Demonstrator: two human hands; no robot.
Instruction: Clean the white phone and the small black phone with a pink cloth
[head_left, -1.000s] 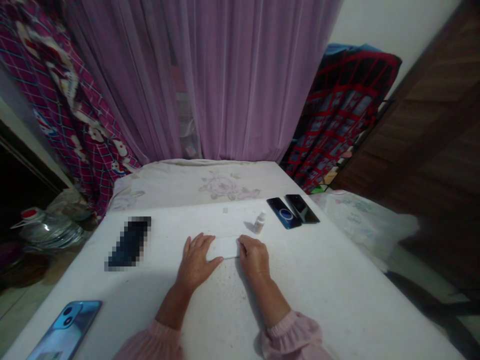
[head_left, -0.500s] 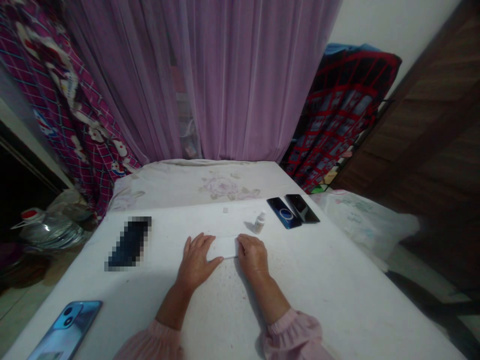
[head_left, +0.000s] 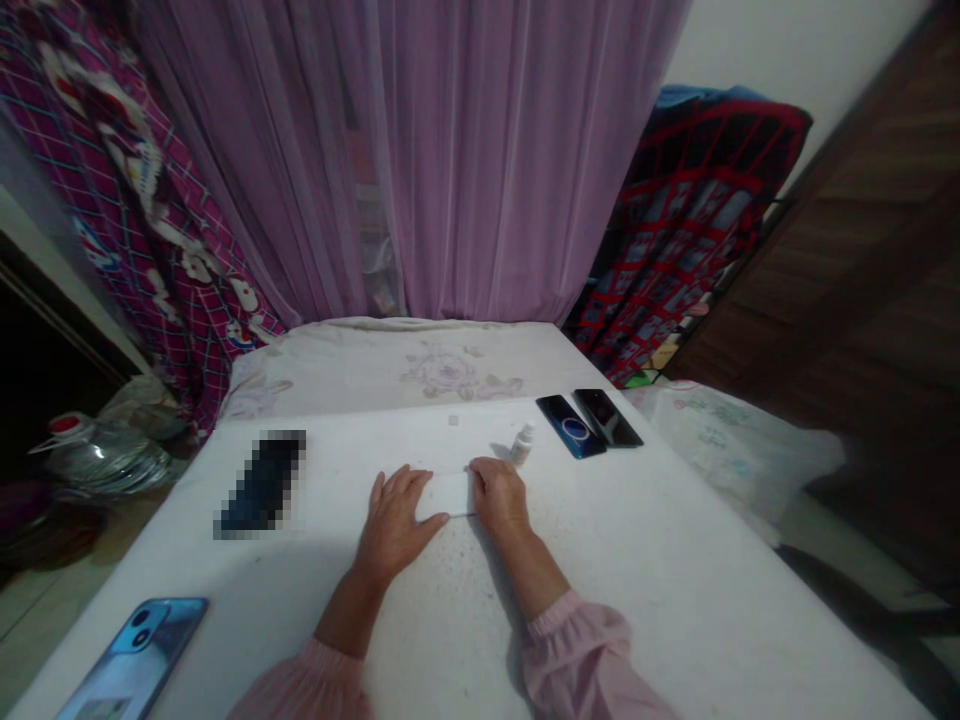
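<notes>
White flat piece [head_left: 454,493] lies on surface [head_left: 637,580] between hands. Left hand [head_left: 394,525]: thumb and fingers grasping its left end. Right hand [head_left: 501,500]: fingers curled at right end, contents hidden. Small bottle [head_left: 523,445] just beyond, label unreadable; plastic bag [head_left: 727,440] print illegible. Blue phone [head_left: 139,655] near left.

Loose pale-pink sleeves [head_left: 581,655], gathered cuffs [head_left: 337,662], bare hands [head_left: 391,525], seemingly plain material, dimly lit

The thin, white rectangular piece [head_left: 452,494] lies flat mid-surface, near edge running left to right, left and right ends partly hidden.
</notes>
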